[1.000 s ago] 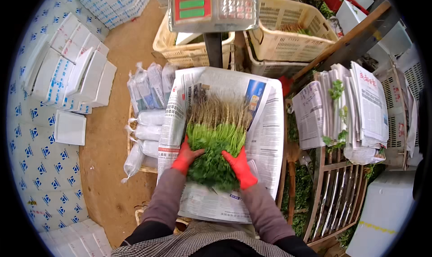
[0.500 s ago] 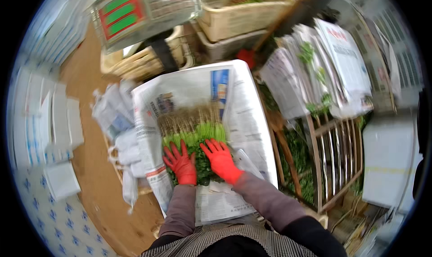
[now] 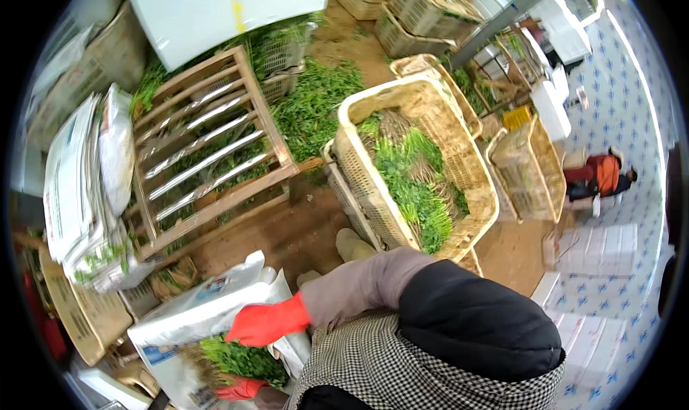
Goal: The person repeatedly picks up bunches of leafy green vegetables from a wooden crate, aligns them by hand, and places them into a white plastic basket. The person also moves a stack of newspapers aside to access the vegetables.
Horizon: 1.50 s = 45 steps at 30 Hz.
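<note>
Head view: the camera has swung to the person's right, so the bunch [image 3: 247, 361], central half a second ago, now sits at the lower edge, stems pointing left. The work appears to be at a glance aside, the bunch unwrapped. The right hand [image 3: 269, 325], spread before, now has its fingers together at the bunch's upper edge; the left hand [image 3: 240, 388] lies at its lower edge. Whether either pinches the greens cannot be told. Newspaper [image 3: 172, 388] lies beneath the bunch. Beyond stand a slatted rack [image 3: 219, 212], a paper stack [image 3: 72, 173] and a crate [image 3: 372, 184] holding more greens [image 3: 405, 170], on a brown floor [image 3: 509, 245]. A co-worker [image 3: 604, 175] is near the patterned wall [image 3: 624, 87].
</note>
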Each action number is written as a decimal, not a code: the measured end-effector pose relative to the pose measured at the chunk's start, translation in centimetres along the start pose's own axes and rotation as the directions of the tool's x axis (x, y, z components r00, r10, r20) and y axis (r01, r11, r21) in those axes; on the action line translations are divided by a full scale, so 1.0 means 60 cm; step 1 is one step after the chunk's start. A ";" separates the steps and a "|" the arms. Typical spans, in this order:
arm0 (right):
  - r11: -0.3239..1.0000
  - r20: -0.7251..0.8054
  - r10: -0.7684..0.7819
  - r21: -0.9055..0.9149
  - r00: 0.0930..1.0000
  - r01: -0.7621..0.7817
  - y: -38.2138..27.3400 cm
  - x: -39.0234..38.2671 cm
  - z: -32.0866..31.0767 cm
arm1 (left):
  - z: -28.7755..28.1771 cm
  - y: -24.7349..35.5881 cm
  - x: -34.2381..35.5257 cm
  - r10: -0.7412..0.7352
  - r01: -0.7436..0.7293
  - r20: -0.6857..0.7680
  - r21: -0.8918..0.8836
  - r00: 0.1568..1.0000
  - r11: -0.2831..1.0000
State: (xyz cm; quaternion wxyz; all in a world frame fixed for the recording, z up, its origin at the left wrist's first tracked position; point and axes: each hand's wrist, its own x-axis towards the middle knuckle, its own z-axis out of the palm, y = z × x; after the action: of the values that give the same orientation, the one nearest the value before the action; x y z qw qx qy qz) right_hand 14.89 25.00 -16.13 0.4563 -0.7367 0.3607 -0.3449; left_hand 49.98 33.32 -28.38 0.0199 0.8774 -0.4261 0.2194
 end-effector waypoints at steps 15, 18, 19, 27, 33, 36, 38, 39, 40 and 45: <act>0.290 -0.528 0.681 0.831 -0.507 -0.475 0.208 -0.851 -0.214 | -0.577 0.848 -0.453 0.958 -0.546 -0.271 -0.790 -0.095 -0.278; 0.125 -0.489 0.670 0.816 -0.559 -0.564 0.260 -0.826 -0.205 | -0.586 0.876 -0.502 0.915 -0.519 -0.259 -0.761 -0.309 -0.391; -0.004 -0.482 0.645 0.773 -0.593 -0.634 0.272 -0.803 -0.204 | -0.583 0.883 -0.509 0.912 -0.503 -0.232 -0.774 -0.339 -0.384; 0.107 -0.494 0.574 0.836 -0.653 -0.538 0.237 -0.759 -0.147 | -0.568 0.916 -0.520 0.843 -0.441 -0.229 -0.769 -0.486 -0.463; 0.000 -0.500 0.558 0.798 -0.662 -0.603 0.230 -0.762 -0.170 | -0.539 0.913 -0.513 0.780 -0.365 -0.246 -0.776 -0.575 -0.514; -0.013 -0.272 0.685 0.923 -0.676 -0.384 0.250 -0.756 -0.180 | -0.522 0.905 -0.511 0.768 -0.365 -0.215 -0.782 -0.603 -0.505; -0.073 -0.147 0.847 0.920 -0.511 -0.386 0.259 -0.762 -0.177 | -0.515 0.901 -0.511 0.763 -0.364 -0.177 -0.797 -0.622 -0.482; 0.070 -0.178 0.881 0.966 -0.438 -0.250 0.260 -0.773 -0.171 | -0.514 0.900 -0.512 0.770 -0.347 -0.180 -0.813 -0.612 -0.466; -0.082 -0.094 0.863 0.944 -0.497 -0.320 0.262 -0.780 -0.166 | -0.514 0.901 -0.512 0.775 -0.339 -0.200 -0.814 -0.600 -0.472; -0.314 0.062 0.878 0.823 -0.475 -0.473 0.280 -0.811 -0.140 | -0.528 0.916 -0.512 0.757 -0.328 -0.281 -0.773 -0.590 -0.543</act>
State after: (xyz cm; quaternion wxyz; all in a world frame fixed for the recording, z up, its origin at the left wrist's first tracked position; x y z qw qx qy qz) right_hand -20.25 57.20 -37.42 0.5193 0.2049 0.8097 -0.1811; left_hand -19.87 28.09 -20.50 -0.0495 0.0092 -0.9366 -0.3466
